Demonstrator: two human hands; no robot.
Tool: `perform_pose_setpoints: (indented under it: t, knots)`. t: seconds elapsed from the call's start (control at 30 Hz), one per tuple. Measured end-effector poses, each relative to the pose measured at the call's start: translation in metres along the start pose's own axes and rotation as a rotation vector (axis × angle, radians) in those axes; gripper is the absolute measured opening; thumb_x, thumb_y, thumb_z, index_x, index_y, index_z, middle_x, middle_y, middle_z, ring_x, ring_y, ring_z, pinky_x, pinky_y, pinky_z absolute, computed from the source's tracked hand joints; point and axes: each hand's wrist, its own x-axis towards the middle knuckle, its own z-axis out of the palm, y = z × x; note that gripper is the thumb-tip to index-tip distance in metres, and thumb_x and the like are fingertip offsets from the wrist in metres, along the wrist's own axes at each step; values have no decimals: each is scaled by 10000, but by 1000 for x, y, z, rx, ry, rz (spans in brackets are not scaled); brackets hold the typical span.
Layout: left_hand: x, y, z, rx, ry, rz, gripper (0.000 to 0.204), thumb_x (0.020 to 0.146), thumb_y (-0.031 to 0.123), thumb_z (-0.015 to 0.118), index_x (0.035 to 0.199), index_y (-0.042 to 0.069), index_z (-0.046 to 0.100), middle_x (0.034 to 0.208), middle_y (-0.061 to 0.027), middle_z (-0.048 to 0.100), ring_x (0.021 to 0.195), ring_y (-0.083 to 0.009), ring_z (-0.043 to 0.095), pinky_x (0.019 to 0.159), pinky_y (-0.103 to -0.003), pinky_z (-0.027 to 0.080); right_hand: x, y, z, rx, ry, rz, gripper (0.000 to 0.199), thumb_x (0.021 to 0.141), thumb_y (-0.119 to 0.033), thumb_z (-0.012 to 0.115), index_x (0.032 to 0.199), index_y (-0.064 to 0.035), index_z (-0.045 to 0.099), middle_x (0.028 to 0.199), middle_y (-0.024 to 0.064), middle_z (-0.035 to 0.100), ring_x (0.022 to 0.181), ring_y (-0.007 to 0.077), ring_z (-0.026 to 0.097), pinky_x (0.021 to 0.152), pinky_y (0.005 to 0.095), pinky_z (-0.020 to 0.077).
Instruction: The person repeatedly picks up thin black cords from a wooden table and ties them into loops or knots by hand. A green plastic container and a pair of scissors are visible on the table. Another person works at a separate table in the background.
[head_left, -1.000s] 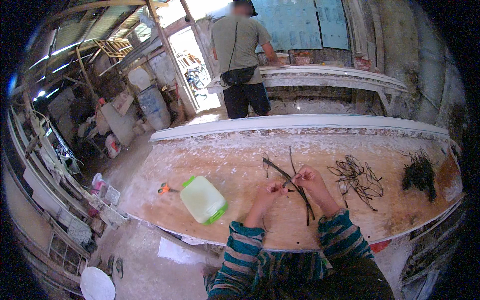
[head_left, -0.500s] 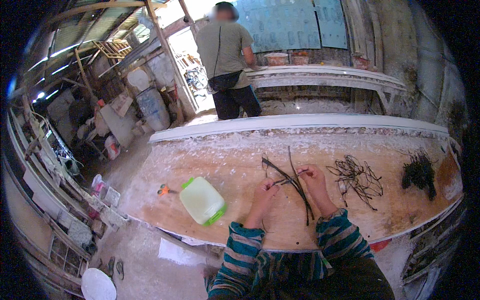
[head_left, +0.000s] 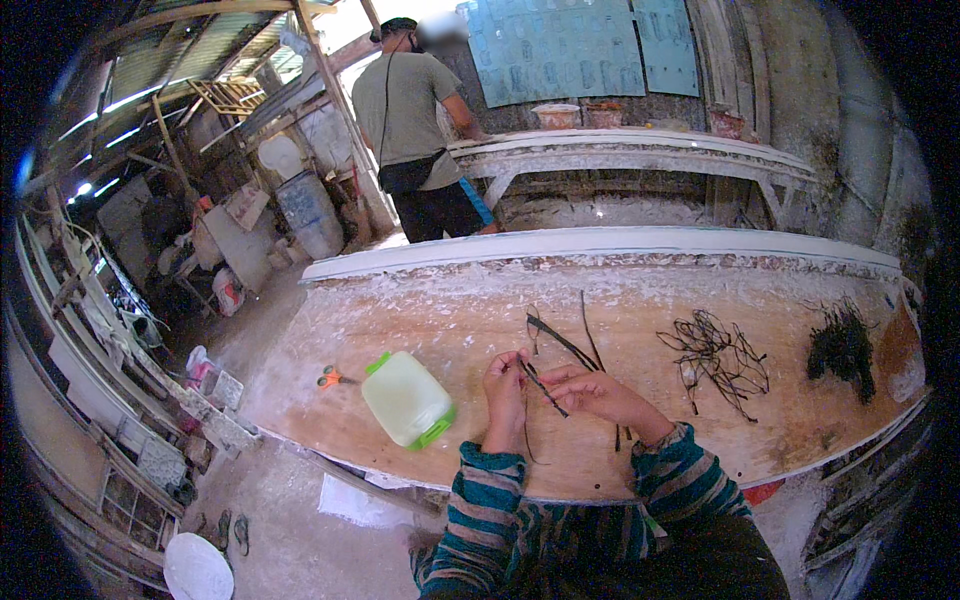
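My left hand (head_left: 505,390) pinches the upper end of a short black cord (head_left: 543,387), which slants down toward the right. From the other side my right hand (head_left: 597,392) reaches in, its fingertips bunched against the middle of that cord. Several more black cords (head_left: 562,338) lie on the wooden table (head_left: 480,450) beyond and beneath my right hand, partly hidden by it. A thin strand trails down the table beside my left wrist. Right of my hands sits a loose tangle of black cords (head_left: 712,362), and farther right a denser black bundle (head_left: 840,350).
A pale container with green clips (head_left: 407,400) and orange-handled scissors (head_left: 329,377) lie on the left of the table. A long white ledge (head_left: 600,243) borders its far side. Beyond, a person (head_left: 410,120) stands at a white bench (head_left: 640,145) holding several pots.
My left hand has moved slightly left and turned upward with a cord. My right hand has come left and lower, over the other cords. The person behind has stepped left.
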Motion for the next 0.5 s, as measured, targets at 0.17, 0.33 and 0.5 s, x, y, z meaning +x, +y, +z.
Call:
perform_pose_setpoints:
  t: [0.17,0.33,0.5]
  knots:
    - [-4,5,4,176,-140,-52,80,809,20,508,849,50,571,815,-24,609,586,-59,439,537,-181,332,-1,9,-14,-40,54,-17,146,792,-121,615,897,-20,621,982,65,578,990,160,503,831,289,409]
    - [-9,8,8,233,-370,-171,18,796,63,565,788,61,580,761,11,593,587,-56,431,547,-189,328,0,14,-27,29,287,73,109,797,-128,603,834,-26,596,792,15,614,759,111,557,724,252,436]
    - [-12,-8,0,327,-576,-189,100,795,144,616,760,55,584,698,48,548,622,-42,448,570,-189,340,3,33,-32,-45,406,61,71,751,0,599,812,-20,570,764,20,582,726,105,546,678,236,442]
